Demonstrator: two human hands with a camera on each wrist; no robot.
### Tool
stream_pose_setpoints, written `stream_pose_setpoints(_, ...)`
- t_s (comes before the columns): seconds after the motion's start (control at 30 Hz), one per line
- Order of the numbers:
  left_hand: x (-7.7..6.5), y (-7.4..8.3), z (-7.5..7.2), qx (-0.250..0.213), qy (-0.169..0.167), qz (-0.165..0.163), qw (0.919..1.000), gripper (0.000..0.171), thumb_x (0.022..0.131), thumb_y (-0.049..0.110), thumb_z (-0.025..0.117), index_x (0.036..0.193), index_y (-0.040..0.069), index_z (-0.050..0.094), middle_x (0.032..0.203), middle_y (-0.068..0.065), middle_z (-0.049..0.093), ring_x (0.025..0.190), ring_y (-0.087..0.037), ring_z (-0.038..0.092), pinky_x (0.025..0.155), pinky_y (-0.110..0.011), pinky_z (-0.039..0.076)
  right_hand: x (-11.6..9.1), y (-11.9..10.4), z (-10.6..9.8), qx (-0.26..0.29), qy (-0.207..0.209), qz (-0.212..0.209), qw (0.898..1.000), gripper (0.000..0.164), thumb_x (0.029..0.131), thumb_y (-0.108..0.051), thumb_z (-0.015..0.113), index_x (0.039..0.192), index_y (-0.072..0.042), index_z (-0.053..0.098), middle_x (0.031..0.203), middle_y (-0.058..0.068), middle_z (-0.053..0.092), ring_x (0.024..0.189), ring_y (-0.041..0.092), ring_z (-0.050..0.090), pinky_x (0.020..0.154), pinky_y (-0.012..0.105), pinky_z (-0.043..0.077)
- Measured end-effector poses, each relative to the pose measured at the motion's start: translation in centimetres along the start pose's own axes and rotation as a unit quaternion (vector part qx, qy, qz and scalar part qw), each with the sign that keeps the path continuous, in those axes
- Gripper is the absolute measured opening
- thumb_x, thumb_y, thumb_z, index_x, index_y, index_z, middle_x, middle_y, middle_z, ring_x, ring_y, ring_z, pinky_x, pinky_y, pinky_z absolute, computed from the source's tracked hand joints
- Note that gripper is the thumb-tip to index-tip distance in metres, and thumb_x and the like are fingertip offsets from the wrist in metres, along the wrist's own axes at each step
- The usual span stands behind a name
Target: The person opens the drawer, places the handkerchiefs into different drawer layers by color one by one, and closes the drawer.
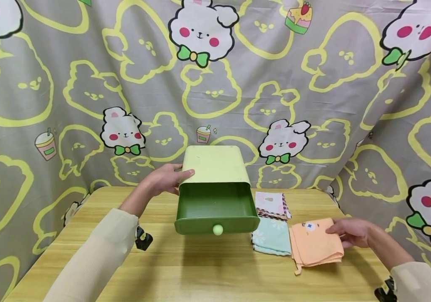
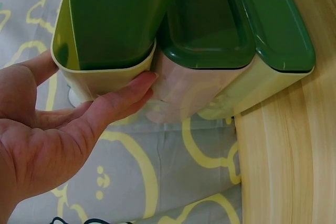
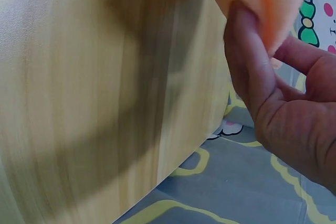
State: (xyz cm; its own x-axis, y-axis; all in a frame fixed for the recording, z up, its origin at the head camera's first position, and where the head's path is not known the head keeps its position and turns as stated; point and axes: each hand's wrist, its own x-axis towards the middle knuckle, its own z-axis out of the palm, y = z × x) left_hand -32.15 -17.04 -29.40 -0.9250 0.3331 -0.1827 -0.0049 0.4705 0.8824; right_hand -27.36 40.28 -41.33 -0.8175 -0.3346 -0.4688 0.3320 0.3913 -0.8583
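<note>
While the right hand pinches the orange towel by its right edge, the left hand rests against the cabinet, thumb on top, fingers extended. Beside the mint towel on the tabletop, the orange towel points its loop nearward; its long axis is unclear. Between hands, an open drawer juts toward the person, near a white towel.

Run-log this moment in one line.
left hand: touches pale-yellow boxy drawer unit; right hand: pinches folded orange cloth; green top drawer: pulled open; folded mint-green cloth: on wooden table
</note>
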Motion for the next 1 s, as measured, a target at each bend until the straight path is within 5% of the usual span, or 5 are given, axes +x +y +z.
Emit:
stream_pose_setpoints(0.37, -0.1, 0.2, 0.1, 0.001, -0.007, 0.003, 1.0, 0.074, 0.105, 0.044, 0.053, 0.161, 0.005, 0.024, 0.149, -0.021, 0.051, 0.133, -0.04, 0.055, 0.099, -0.049, 0.055, -0.7, -1.8, -0.4, 0.016, -0.044, -0.039, 0.998, 0.045, 0.103, -0.007, 0.051, 0.136, 0.019, 0.036, 0.104, 0.009, 0.076, 0.095, 0.021, 0.075, 0.083, 0.038, 0.062)
stream_pose_setpoints(1.0, -0.1, 0.1, 0.0, 0.001, -0.003, -0.003, 1.0, 0.075, 0.106, 0.043, 0.052, 0.162, 0.004, 0.021, 0.15, -0.022, 0.049, 0.134, -0.04, 0.054, 0.098, -0.047, 0.056, -1.0, -8.1, 0.5, -0.019, -0.017, -0.084, 0.996, 0.044, 0.106, -0.011, 0.05, 0.138, 0.017, 0.04, 0.105, 0.007, 0.077, 0.097, 0.016, 0.075, 0.085, 0.033, 0.061)
